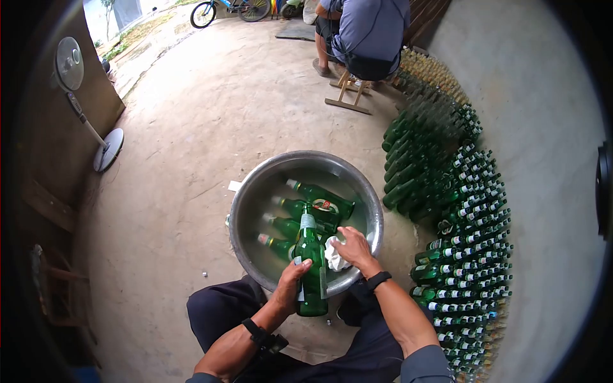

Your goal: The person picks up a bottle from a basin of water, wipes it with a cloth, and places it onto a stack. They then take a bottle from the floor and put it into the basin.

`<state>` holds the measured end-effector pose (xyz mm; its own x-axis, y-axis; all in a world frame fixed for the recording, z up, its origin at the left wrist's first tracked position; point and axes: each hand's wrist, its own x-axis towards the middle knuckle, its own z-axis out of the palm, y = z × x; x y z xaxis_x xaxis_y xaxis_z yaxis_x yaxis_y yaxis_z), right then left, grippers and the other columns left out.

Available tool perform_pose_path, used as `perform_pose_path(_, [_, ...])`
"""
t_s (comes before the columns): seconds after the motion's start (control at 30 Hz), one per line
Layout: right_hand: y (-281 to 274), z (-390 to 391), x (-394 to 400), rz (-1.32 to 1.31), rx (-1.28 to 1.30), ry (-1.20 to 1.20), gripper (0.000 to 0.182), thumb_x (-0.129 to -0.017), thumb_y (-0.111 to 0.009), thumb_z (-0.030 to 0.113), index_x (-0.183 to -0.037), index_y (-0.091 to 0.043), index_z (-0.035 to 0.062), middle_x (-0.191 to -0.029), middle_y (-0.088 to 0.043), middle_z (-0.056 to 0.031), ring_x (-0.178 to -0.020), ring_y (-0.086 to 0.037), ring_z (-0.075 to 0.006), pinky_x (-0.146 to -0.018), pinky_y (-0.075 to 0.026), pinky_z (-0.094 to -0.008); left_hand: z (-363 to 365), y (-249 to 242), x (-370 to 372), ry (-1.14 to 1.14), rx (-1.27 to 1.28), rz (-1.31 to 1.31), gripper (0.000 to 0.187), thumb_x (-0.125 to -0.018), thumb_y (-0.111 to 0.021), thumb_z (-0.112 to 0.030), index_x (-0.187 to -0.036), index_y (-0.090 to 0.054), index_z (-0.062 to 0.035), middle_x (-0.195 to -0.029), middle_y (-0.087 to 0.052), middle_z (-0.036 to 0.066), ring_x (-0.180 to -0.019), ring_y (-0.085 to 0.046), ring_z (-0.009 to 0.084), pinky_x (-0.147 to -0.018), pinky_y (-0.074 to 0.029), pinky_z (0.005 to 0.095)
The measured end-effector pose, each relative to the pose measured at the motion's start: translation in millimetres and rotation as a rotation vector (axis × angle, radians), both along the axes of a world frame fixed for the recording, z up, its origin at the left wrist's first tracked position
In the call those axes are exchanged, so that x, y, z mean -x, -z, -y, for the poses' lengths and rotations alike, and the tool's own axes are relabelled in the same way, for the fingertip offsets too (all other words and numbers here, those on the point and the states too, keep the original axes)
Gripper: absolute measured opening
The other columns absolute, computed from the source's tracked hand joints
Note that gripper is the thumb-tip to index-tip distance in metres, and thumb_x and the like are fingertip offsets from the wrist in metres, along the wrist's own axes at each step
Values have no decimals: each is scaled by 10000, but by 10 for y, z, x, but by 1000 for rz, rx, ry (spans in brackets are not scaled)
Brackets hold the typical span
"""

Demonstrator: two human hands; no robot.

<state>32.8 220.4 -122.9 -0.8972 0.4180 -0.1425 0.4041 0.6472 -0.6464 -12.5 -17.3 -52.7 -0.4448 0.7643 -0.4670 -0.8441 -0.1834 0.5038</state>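
Note:
My left hand (290, 284) is wrapped round a green glass bottle (311, 277), holding it with the neck pointing away from me, over the near side of a metal basin (237, 223). A grey-white band of foil or label remains circles its neck. Just right of the bottle, my right hand (355, 249) is closed on a crumpled white cloth (334, 255). Several more green bottles (329, 199) lie partly under cloudy water in the basin, necks to the left. Some still carry labels. The held bottle hides part of them.
Rows of stacked green bottles (469, 242) line the wall on the right. Ahead, another person (370, 38) sits on a wooden stool (348, 96). A standing fan (70, 64) is at the left, and a blue bicycle (233, 7) stands at the back.

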Motion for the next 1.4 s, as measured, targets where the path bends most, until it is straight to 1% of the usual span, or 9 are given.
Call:
perform_pose_path(0.03, [25, 54, -55, -1, -477, -103, 631, -886, -651, 476, -1253, -593, -33, -1231, -632, -229, -1103, -617, -381, -999, -452, -494, 1, -149, 4, -33, 18, -51, 465, -932, -643, -365, -1263, -525, -61, -1064, -621, 29, -897, -618, 133, -779, -535, 312])
perform_pose_path(0.13, [38, 121, -45, 411, -296, -173, 683, -852, -666, 479, -1316, -559, -11, -1365, -543, -233, -1263, -501, -419, -1082, -366, -515, 35, 8, -3, -65, 77, -107, 471, -921, -638, -410, -1235, -557, -68, -1014, -655, 86, -825, -674, 199, -735, -600, 389])
perform_pose_path(0.43, [282, 44, 117, 457, -159, -159, 370, -841, -605, 249, -966, -714, -81, -1008, -672, -339, -985, -657, -478, -884, -513, -517, 12, 151, -38, -28, 180, -168, 538, -842, -715, -304, -1257, -524, -21, -1076, -610, 72, -944, -595, 185, -832, -496, 326])
perform_pose_path(0.5, [249, 1, 94, 339, -4, 32, 351, -810, -635, 240, -931, -727, -77, -920, -687, -326, -883, -699, -447, -799, -531, -484, 38, 165, -30, -11, 175, -185, 556, -831, -730, -299, -1264, -521, -18, -1084, -609, 75, -948, -594, 184, -834, -497, 327])
perform_pose_path(0.6, [131, -110, 95, 82, 533, 283, 227, -861, -701, 178, -854, -725, -47, -761, -718, -114, -675, -642, -141, -583, -492, -340, 36, 69, -29, 20, 218, -249, 595, -804, -765, -284, -1271, -514, -15, -1088, -610, 78, -952, -594, 182, -838, -499, 331])
perform_pose_path(0.73, [-583, 139, 212, -176, 1018, 326, 214, -947, -677, 179, -1043, -700, -10, -897, -722, -51, -733, -659, -108, -664, -528, -275, -31, 179, -112, -32, 232, -435, 681, -755, -824, -303, -1267, -499, 5, -1035, -627, 97, -923, -613, 191, -831, -511, 351])
perform_pose_path(0.87, [-730, 414, 262, -225, 518, 13, 396, -908, -765, 354, -1078, -687, 5, -946, -729, -42, -827, -656, -126, -766, -532, -299, -100, 428, -225, 84, 395, -562, 746, -738, -841, -374, -1255, -487, 33, -1020, -639, 135, -900, -632, 213, -816, -522, 360])
perform_pose_path(1.03, [-648, 377, 319, -176, 238, 96, 444, -797, -792, 273, -1124, -648, 11, -1060, -696, -198, -974, -684, -367, -855, -537, -435, -75, 243, -248, 135, 543, -723, 784, -730, -838, -441, -1220, -484, 57, -1033, -657, 214, -938, -661, 286, -833, -526, 398])
perform_pose_path(1.4, [-1029, 481, 226, -376, -351, -349, 319, -833, -760, 230, -1093, -718, 50, -1201, -703, -126, -1015, -682, -291, -856, -519, -381, -163, 247, -240, 86, 463, -691, 740, -730, -833, -357, -1237, -473, 44, -1005, -641, 160, -898, -637, 230, -797, -525, 366])
